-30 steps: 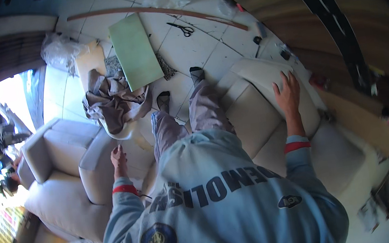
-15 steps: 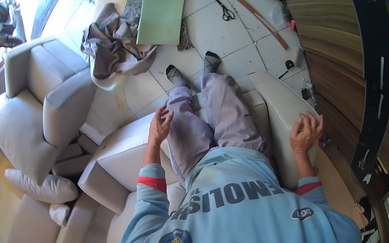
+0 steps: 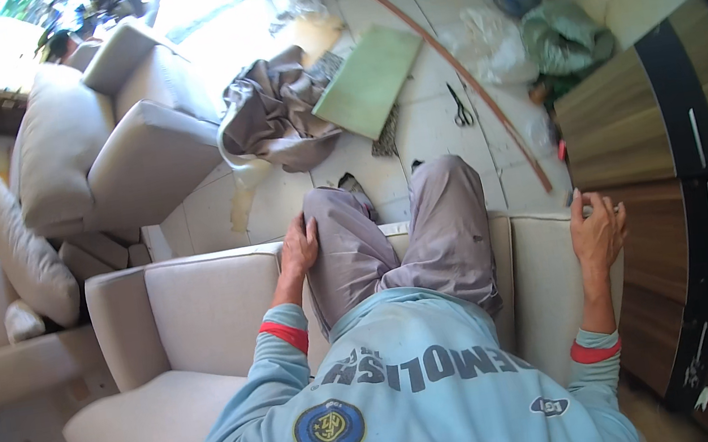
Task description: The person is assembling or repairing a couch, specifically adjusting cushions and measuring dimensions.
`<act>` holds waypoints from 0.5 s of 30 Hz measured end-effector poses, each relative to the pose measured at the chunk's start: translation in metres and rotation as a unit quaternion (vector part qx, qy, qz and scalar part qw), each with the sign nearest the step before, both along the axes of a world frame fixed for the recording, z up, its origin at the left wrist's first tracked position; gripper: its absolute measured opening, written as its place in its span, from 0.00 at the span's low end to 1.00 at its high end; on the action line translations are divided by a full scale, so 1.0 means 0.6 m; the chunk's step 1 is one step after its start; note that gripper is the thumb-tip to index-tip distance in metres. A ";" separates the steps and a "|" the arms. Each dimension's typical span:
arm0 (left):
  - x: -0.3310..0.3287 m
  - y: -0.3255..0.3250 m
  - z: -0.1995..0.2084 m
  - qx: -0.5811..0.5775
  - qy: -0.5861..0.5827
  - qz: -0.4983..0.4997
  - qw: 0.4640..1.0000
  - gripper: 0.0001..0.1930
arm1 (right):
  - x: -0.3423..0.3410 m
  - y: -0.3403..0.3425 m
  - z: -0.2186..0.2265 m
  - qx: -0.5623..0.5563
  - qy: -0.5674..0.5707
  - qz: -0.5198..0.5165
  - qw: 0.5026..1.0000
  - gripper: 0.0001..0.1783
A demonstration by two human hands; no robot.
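Observation:
I sit on a beige upholstered sofa point(image 3: 216, 299) with my knees bent in grey trousers point(image 3: 445, 222). My left hand point(image 3: 297, 247) lies along the outer side of my left thigh, its fingers loosely stretched and holding nothing. Over the outer edge of the sofa's right armrest point(image 3: 548, 284) is my right hand point(image 3: 600, 232). Its fingers are apart and slightly bent, with nothing in them. Whether its palm touches the armrest I cannot tell.
Black scissors point(image 3: 459, 107), a long brown strip point(image 3: 449, 63), a green board point(image 3: 368, 79) and crumpled grey-brown fabric point(image 3: 279, 109) lie on the tiled floor. A beige armchair point(image 3: 149, 150) stands at the left. A wooden cabinet point(image 3: 617, 130) stands close on the right.
The view has tilted up and turned. My stretched legs are now more bent, the feet mostly behind the knees. My left hand has come down against my thigh; my right hand has shifted outward.

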State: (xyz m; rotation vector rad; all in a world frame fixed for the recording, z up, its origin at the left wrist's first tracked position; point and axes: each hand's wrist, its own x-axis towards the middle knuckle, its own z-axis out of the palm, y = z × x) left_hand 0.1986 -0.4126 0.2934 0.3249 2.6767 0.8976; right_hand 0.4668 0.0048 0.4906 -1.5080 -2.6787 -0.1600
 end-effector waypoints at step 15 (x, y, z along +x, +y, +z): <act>0.214 -0.141 -0.047 -0.243 -0.027 0.151 0.958 0.41 | -0.019 0.026 -0.002 -0.057 -0.003 0.000 0.998 0.30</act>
